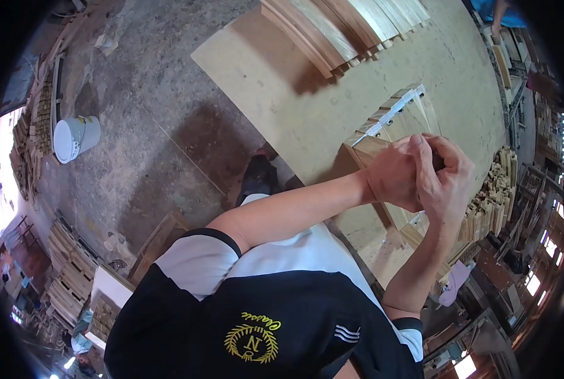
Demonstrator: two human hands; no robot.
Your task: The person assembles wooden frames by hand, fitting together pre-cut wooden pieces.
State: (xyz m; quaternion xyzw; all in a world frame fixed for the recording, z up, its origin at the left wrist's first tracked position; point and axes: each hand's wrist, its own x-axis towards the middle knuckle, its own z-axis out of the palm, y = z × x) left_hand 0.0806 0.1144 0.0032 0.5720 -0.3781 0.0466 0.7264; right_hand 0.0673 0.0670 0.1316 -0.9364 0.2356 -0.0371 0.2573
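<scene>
Both forearms reach to the right over a large pale board (276, 95). My left hand (394, 174) is closed and pressed against my right hand (447, 180), whose fingers are curled. A small dark patch shows between the hands; what they hold, if anything, is hidden. Just beneath them stands a wooden piece (365, 150), partly covered by the hands and forearm. Beside it lie light wooden parts with a white strip (392, 112) carrying small dark fittings.
Several long wooden strips (332, 31) lie side by side at the board's top. A white bucket (77, 138) stands on the concrete floor at left. Stacked wood (493, 199) is at right. Part of another person (498, 16) shows at top right.
</scene>
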